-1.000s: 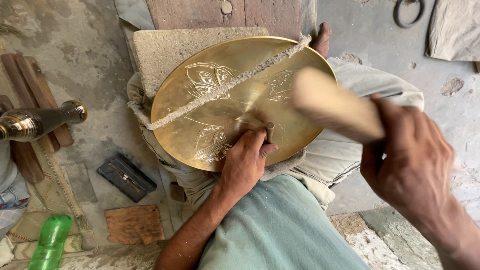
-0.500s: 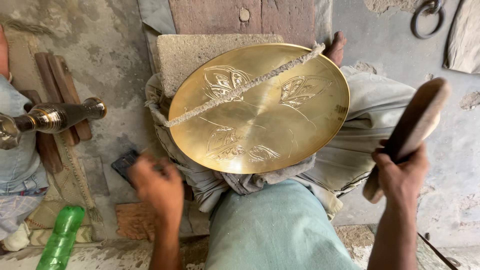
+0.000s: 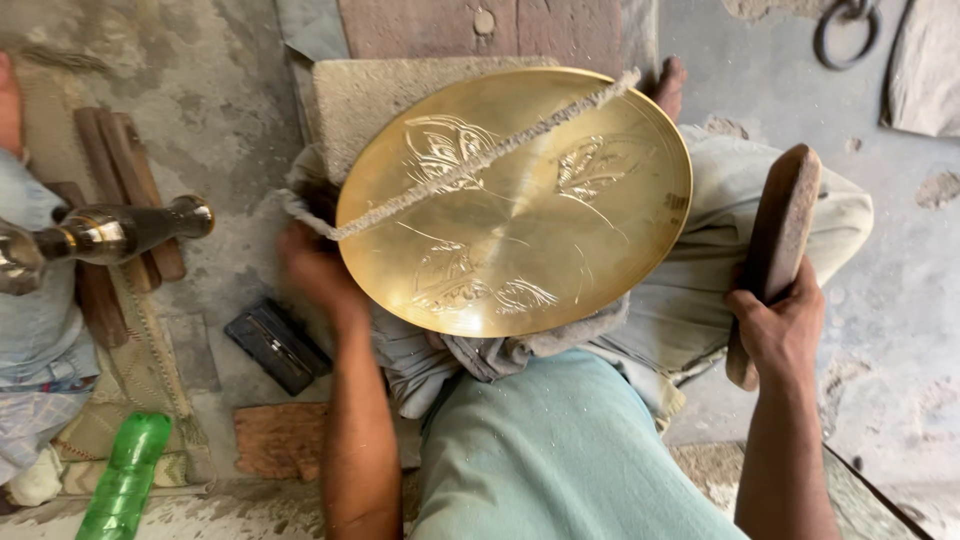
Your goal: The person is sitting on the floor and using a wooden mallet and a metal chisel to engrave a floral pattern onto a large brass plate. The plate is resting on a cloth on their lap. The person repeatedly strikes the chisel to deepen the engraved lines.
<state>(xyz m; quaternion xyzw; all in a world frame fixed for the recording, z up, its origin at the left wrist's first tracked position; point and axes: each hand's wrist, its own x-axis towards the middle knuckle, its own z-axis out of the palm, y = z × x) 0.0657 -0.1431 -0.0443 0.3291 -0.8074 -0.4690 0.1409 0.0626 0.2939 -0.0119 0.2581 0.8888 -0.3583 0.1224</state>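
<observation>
A green plastic bottle (image 3: 125,478) lies at the bottom left.

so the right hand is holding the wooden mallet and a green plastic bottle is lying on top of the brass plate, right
Not quite. The right hand does hold the wooden mallet, but the green plastic bottle is not on the brass plate. In the head view it lies on the floor at the lower left, well apart from the plate. What crosses the plate is a frayed cord.
</observation>
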